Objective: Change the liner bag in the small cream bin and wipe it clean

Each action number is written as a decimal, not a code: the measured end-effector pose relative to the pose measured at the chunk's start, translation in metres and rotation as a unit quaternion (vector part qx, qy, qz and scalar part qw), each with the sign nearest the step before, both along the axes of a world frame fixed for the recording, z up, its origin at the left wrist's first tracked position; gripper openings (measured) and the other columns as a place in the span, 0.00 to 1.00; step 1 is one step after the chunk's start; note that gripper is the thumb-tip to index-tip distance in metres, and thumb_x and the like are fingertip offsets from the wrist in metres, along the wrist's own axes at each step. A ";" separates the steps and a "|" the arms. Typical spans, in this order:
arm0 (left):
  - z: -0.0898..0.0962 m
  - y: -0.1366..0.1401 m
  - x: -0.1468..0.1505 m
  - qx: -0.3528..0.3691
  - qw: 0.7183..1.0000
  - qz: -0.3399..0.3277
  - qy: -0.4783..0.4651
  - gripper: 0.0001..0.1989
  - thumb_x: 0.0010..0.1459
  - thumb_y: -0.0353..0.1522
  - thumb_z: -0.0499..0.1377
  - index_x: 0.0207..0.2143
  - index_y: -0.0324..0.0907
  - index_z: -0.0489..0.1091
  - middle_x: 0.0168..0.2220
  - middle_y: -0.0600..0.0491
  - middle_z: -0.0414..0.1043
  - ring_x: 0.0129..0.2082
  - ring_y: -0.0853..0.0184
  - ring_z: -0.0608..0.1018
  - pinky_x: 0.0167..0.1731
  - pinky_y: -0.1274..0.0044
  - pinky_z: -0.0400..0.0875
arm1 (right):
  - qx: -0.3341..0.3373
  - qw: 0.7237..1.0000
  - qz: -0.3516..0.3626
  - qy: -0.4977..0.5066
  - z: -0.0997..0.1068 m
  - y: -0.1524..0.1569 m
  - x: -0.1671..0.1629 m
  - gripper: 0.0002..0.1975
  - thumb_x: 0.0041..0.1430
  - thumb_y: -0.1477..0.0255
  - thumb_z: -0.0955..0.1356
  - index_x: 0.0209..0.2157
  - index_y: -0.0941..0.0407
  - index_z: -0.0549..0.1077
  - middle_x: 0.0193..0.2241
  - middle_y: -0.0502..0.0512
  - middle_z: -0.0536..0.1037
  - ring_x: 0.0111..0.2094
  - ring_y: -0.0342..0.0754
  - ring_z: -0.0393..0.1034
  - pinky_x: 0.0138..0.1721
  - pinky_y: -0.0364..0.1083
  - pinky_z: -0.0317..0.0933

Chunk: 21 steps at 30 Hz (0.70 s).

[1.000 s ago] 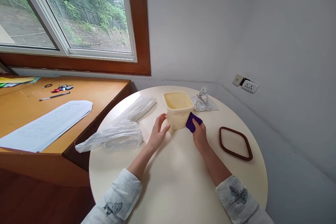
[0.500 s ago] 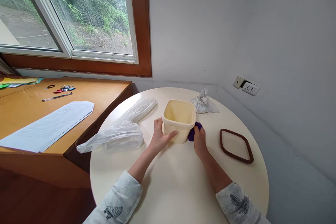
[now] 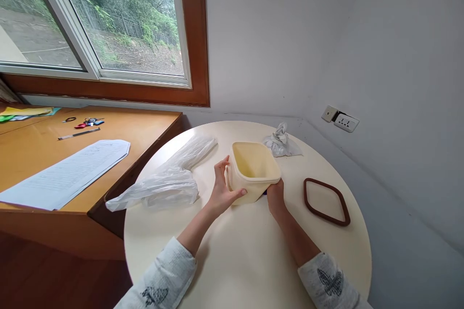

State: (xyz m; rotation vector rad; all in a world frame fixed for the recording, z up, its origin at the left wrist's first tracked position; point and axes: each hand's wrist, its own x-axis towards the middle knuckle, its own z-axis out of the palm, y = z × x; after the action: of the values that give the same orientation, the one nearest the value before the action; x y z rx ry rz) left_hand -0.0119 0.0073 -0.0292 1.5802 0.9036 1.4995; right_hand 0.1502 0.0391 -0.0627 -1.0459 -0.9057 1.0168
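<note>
An open, pale yellow plastic container (image 3: 255, 189) with rounded corners is held tilted over the round table. My left hand (image 3: 222, 194) grips its left side, thumb on the front wall and fingers around the far side. At the right wall, my right hand (image 3: 276, 198) presses a purple cloth (image 3: 265, 192) against the container. Only a small bit of that cloth shows below the rim; most of it is hidden by the hand and container, as are the right fingertips. The inside of the container looks bare.
On the round white table (image 3: 239, 260), a clear plastic bag (image 3: 170, 183) lies left, a knotted plastic bag (image 3: 281, 142) sits at the back, and a brown rounded frame (image 3: 326, 201) lies right. A wooden desk (image 3: 145, 125) holds papers (image 3: 68, 171), a pen (image 3: 79, 133) and keys (image 3: 90, 123).
The container has shifted slightly right and turned, its rim leaning toward my right hand. The purple cloth, plainly visible before, is now mostly hidden. The other things have stayed put.
</note>
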 end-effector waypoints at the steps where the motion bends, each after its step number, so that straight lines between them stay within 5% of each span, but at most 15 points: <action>1: 0.001 0.000 0.000 0.007 1.000 0.007 0.001 0.42 0.41 0.46 0.65 0.54 0.50 0.46 0.61 0.43 0.44 0.62 0.55 0.49 0.58 0.61 0.46 | 0.001 1.000 0.005 -0.002 0.000 0.000 0.000 0.14 0.44 0.74 0.65 0.36 0.53 0.70 0.36 0.51 0.76 0.37 0.47 0.67 0.38 0.46 0.62; 9: 0.006 -0.005 0.002 -0.049 0.998 -0.011 0.028 0.63 0.36 0.41 0.69 0.61 0.54 0.24 0.63 0.45 0.33 0.64 0.53 0.37 0.58 0.60 0.45 | 0.026 0.999 0.003 -0.024 -0.008 0.004 0.001 0.20 0.43 0.69 0.68 0.41 0.57 0.69 0.44 0.58 0.74 0.41 0.50 0.68 0.43 0.51 0.62; 21: 0.018 -0.005 -0.004 -0.030 0.988 0.018 0.149 0.61 0.35 0.37 0.69 0.63 0.48 0.31 0.62 0.43 0.39 0.62 0.50 0.45 0.58 0.55 0.43 | 0.045 0.997 -0.019 -0.066 -0.009 0.007 0.005 0.16 0.43 0.68 0.66 0.37 0.59 0.70 0.38 0.60 0.76 0.38 0.50 0.70 0.39 0.51 0.64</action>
State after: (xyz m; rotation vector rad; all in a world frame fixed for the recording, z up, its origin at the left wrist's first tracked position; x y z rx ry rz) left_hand -0.0158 0.0021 -0.0112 1.7809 1.1372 1.2674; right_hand 0.1549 0.0459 -0.0720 -1.0605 -1.0266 0.8747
